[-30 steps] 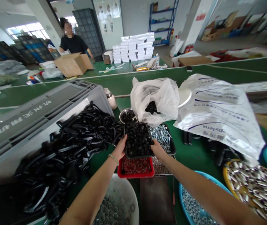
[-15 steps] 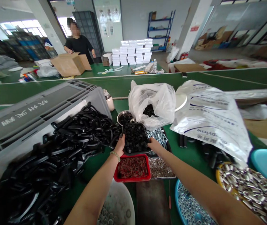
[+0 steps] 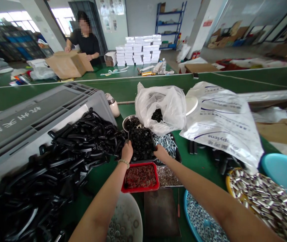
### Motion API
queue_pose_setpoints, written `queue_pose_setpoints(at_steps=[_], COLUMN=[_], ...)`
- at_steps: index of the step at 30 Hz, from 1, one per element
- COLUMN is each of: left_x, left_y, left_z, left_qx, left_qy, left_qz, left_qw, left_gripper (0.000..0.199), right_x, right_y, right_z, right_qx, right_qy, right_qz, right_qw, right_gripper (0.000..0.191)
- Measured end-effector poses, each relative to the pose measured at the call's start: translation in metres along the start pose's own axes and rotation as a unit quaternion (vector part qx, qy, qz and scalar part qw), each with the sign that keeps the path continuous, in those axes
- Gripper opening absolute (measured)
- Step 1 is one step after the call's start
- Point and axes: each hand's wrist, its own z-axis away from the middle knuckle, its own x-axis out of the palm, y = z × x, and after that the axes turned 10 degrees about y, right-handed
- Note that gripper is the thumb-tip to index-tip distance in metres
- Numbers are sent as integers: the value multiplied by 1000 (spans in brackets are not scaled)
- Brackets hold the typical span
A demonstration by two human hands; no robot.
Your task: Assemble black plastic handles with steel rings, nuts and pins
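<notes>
Between my two hands is a black tray (image 3: 154,158) full of small black parts (image 3: 140,144). My left hand (image 3: 127,151) is closed on its left edge, and my right hand (image 3: 160,153) grips the right edge. A red tray (image 3: 143,190) of thin copper-coloured pins sits just in front of it, nearest my wrists. Silvery screws (image 3: 167,147) fill another dark tray beside my right hand. Behind the black tray stand a round metal bowl (image 3: 130,118) and an open clear plastic bag (image 3: 170,117) with black parts in it.
Black curved plastic parts (image 3: 83,144) spill from a tipped grey crate (image 3: 90,101) on the left. Blue basin (image 3: 196,218), yellow basin (image 3: 229,188) and white bowl (image 3: 137,215) hold metal pieces. Across the green bench a person (image 3: 85,42) handles a cardboard box (image 3: 66,65).
The whole view has shifted slightly, and the black tray appears a little lower against the screws and red tray, still in both hands. The co-worker leans closer over the cardboard box.
</notes>
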Motion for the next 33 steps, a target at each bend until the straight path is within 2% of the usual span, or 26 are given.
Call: queue_pose_setpoints(at_steps=[6,12,19,23,27,30,33], left_x=[-5,7,9,13,20,18,11], left_y=[-2,-8,-19,-24,-22,-23,-31], left_z=[0,1,3,8,3,2,10], left_qx=[27,56,69,82,91,106,131], left_qy=[-12,10,9,17,20,9,-5], left_qz=[-27,12,48,74,71,54,42], left_qw=[999,998,996,994,993,993,991], left_gripper=[21,19,30,41,49,48,43], right_x=[12,12,12,12,15,16,14], right_y=[3,-3,-7,-2,-1,2,8], right_z=[4,-1,7,10,4,6,12], right_qx=[1,-21,-57,-84,-91,-101,-118], right_qy=[-11,-2,3,5,11,17,35], right_qz=[3,27,40,46,50,48,46], right_qw=[1000,999,998,995,995,994,991], right_gripper=[18,22,36,35,37,32,28])
